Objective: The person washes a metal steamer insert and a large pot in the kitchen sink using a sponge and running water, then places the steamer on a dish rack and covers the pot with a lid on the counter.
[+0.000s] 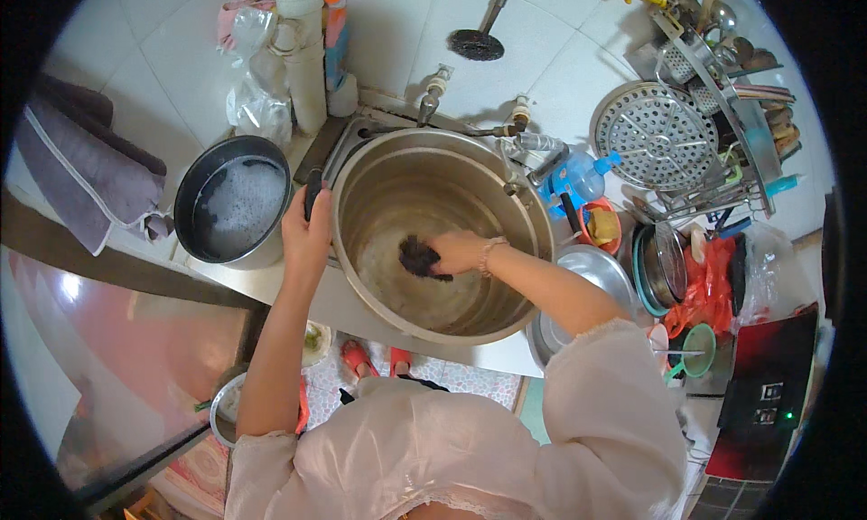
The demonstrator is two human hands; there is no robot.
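A large, deep metal pot (443, 337) sits over the sink (339, 157), with a little cloudy liquid seemingly at its bottom. Inside it, my right hand (460, 252) presses a dark scrubbing pad (416, 256) against the base. My left hand (306, 225) grips a black handle (312, 193) beside the big pot's left rim; where the handle attaches is partly hidden by my fingers. Just left of that hand stands a smaller pot (271, 239) with a dark interior, holding foamy water (244, 198).
Two wall taps (430, 106) rise behind the big pot. To the right are a blue plastic bottle (576, 178), an orange container (613, 215), a metal basin (596, 266) and a perforated steamer plate (653, 137). A grey towel (88, 161) lies at left.
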